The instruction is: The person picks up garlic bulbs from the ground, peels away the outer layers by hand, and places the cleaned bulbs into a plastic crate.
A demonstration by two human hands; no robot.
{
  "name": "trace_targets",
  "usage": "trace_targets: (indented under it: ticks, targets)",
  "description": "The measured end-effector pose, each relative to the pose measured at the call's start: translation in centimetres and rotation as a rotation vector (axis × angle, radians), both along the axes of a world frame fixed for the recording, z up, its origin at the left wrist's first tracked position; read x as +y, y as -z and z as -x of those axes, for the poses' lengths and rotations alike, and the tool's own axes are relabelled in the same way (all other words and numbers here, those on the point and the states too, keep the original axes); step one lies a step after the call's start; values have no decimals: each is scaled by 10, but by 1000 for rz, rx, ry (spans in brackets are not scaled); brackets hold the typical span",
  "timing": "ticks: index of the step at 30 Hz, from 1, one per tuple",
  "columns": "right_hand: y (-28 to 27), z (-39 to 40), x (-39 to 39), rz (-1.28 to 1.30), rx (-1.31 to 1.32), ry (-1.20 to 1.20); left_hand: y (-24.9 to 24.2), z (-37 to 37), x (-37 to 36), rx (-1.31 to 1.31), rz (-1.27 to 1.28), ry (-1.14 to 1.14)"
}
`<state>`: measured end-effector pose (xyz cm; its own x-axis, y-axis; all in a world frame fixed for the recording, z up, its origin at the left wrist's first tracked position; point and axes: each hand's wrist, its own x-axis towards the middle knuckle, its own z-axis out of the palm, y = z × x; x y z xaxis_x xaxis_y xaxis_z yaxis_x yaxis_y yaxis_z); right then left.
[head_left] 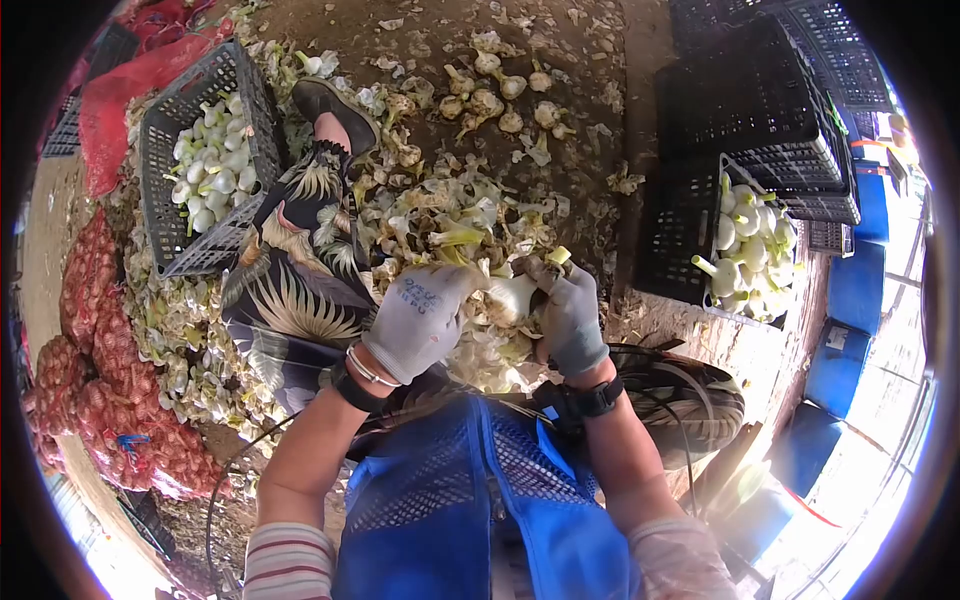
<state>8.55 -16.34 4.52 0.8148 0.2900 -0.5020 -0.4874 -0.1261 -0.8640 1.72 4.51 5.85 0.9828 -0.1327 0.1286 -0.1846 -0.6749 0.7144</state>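
Observation:
A pale garlic bulb (510,299) sits between my two gloved hands, above a heap of loose husks. My left hand (417,318), in a grey-white glove with blue print, is closed against the bulb's left side, its fingertips partly hidden. On the other side, my right hand (573,318) curls its fingers around the bulb's stem end, and a cut greenish stem (559,256) pokes up by the fingers. Papery garlic skins (455,205) lie thick on the ground just beyond the hands.
Untrimmed garlic bulbs (485,103) lie on the dirt floor ahead. Cleaned garlic fills a black crate (215,250) at left and another crate (680,235) at right, near stacked black crates (735,100). Red mesh sacks (110,370) of garlic stand at far left.

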Motion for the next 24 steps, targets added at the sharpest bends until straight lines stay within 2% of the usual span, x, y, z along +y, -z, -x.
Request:
trace_targets:
  ticks: [2, 4, 5, 6, 8, 9, 10, 12, 13, 14, 16, 17, 18, 20, 21, 22, 24]
  targets:
    - [15, 0, -6, 41, 25, -76, -6, -2, 2, 13, -27, 134]
    - [62, 8, -14, 22, -249, 103, -2, 3, -1, 48, -31, 174]
    - [60, 7, -13, 20, -249, 105, 0, 4, -2, 81, -36, 217]
    - [56, 6, -14, -164, -37, 191, 1, 6, 0, 79, -35, 223]
    - [49, 7, -18, -528, 392, 355, 5, 11, 5, 173, 127, 132]
    - [47, 11, -15, 44, -129, 17, 10, 14, 3, 271, 329, 20]
    - [43, 11, -14, 39, -127, 15, 16, 15, 3, 272, 325, 16]
    - [-1, 4, 3, -24, -188, 156, 28, 17, 1, 392, 714, -240]
    - [1, 2, -2, -17, -195, 122, 40, 21, 3, 593, 774, -216]
    - [0, 2, -1, -15, -200, 122, 39, 21, 0, 588, 776, -214]
    - [-2, 3, 5, -4, -405, 23, 35, 22, -14, 564, 797, -61]
    - [17, 9, 2, -303, -153, 222, 20, 20, -28, 689, 1201, -157]
    - [15, 8, -1, -301, -153, 222, 15, 19, -28, 690, 1203, -156]
    - [6, 2, -11, -114, 32, -101, 6, 17, -28, 663, 1107, -8]
    - [-8, 5, 1, -59, -195, -171, -4, 17, -29, 658, 1299, 167]
    - [5, 8, -2, -57, -195, -168, -6, 20, -27, 623, 1242, 225]
    - [34, 12, -3, -754, 471, 269, -12, 17, -25, 428, 1334, 216]
